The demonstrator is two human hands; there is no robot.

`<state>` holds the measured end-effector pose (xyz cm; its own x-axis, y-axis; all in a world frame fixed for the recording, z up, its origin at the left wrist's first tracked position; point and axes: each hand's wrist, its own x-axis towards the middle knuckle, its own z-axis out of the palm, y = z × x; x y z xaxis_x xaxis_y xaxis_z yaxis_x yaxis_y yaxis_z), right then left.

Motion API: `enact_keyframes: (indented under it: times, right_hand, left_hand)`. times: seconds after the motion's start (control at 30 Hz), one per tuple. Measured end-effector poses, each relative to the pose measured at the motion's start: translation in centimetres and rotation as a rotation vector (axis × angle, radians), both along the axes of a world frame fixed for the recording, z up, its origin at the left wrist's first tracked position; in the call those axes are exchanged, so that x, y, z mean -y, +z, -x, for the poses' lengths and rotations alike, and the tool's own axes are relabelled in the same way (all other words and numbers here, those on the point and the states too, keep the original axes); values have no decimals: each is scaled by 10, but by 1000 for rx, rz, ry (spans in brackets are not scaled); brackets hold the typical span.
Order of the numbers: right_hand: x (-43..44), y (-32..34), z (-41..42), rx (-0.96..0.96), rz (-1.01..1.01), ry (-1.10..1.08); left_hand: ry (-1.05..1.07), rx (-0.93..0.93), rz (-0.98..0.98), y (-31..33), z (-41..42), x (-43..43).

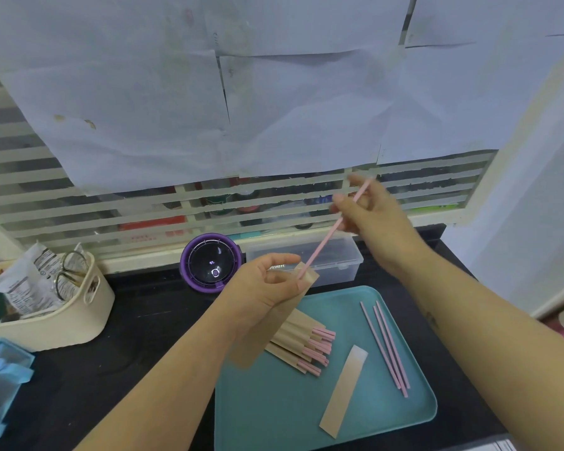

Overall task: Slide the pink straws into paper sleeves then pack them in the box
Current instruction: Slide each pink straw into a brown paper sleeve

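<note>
My left hand (267,284) grips the top of a brown paper sleeve (261,340) that hangs down over the teal tray (274,411). My right hand (368,213) pinches a pink straw (323,244) held slanted, its lower tip at the sleeve's open mouth. A pile of sleeved straws (302,343) with pink ends showing lies on the tray. One empty sleeve (344,390) lies flat in the tray's middle. Three bare pink straws (388,346) lie along the tray's right side. A clear plastic box (336,255) stands behind the tray.
A purple round device (210,262) sits at the back of the black counter. A cream basket (62,310) with packets and scissors stands at the left. Blue boxes (0,379) lie at the lower left. A slatted shelf front covered with paper rises behind.
</note>
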<state>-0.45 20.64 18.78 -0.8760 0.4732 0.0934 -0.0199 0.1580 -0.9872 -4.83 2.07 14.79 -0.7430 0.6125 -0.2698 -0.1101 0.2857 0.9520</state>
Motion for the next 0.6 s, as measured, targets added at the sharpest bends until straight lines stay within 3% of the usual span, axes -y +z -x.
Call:
enact_keyframes:
  times: [0.17,0.4,0.6]
  right_hand:
    - [7,2,4,-120,-166,-28]
    - [32,-24,2,-10,-283,134]
    - [19,-21,5,93,-373,188]
  left_hand:
    - [14,-1,-37,-4,0,-4]
    - [79,138,-227,-11,-1,-10]
    - [99,115,-137,-19,4,-4]
